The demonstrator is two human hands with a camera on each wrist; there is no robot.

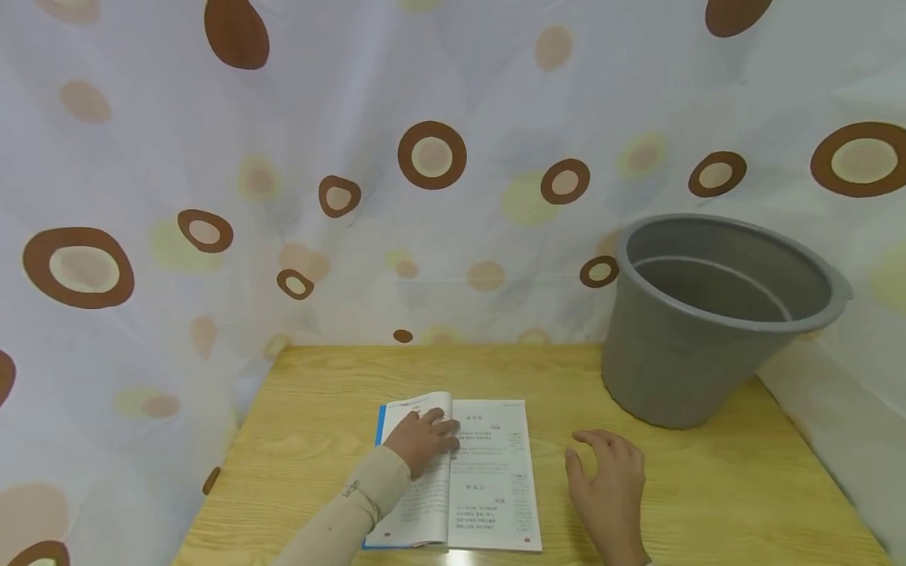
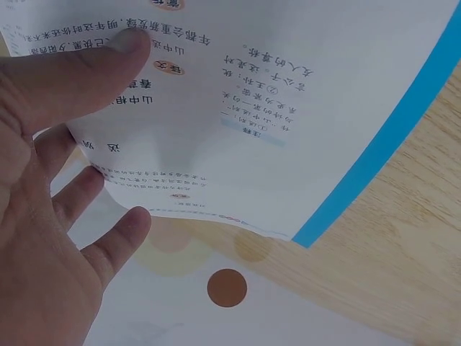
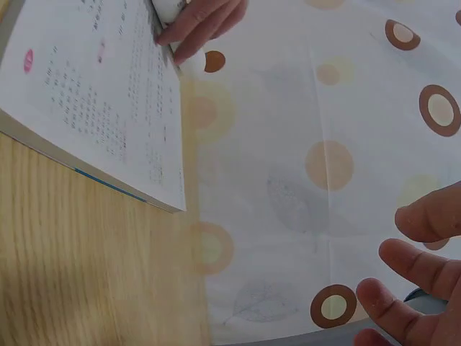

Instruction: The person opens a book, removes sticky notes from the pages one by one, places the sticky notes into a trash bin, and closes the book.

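Observation:
An open book (image 1: 490, 472) with printed pages and a blue cover edge lies on the wooden table. My left hand (image 1: 423, 442) rests on its left page near the spine, fingers spread. In the left wrist view the thumb and fingers of the left hand (image 2: 65, 166) lie against the printed page (image 2: 194, 137). To the right of the book, my right hand (image 1: 610, 487) is held apart from it, fingers loosely bent with nothing between them. The right wrist view shows the right hand's fingers (image 3: 414, 263) spread, away from the book (image 3: 86, 101).
A large grey bucket (image 1: 679, 362) stands at the back right of the wooden table (image 1: 318, 409). Behind the table hangs a white sheet (image 1: 368, 259) with brown and yellow spots, which also runs along both sides.

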